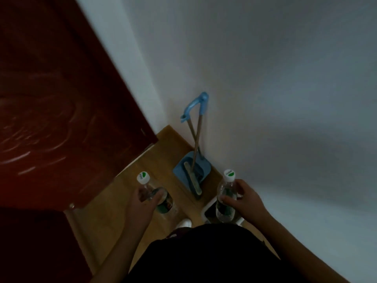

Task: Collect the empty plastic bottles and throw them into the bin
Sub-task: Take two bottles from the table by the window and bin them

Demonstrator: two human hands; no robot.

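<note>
Bottles (225, 201): we are gripping one per fist, left hand (142, 203) and right hand (242, 198), probably releasing over the bin (204, 213) next.

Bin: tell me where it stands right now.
In the head view the bin sits on the floor right of centre by the wall, partly hidden by the bottle in the right hand, just nearer than the blue dustpan.
</note>
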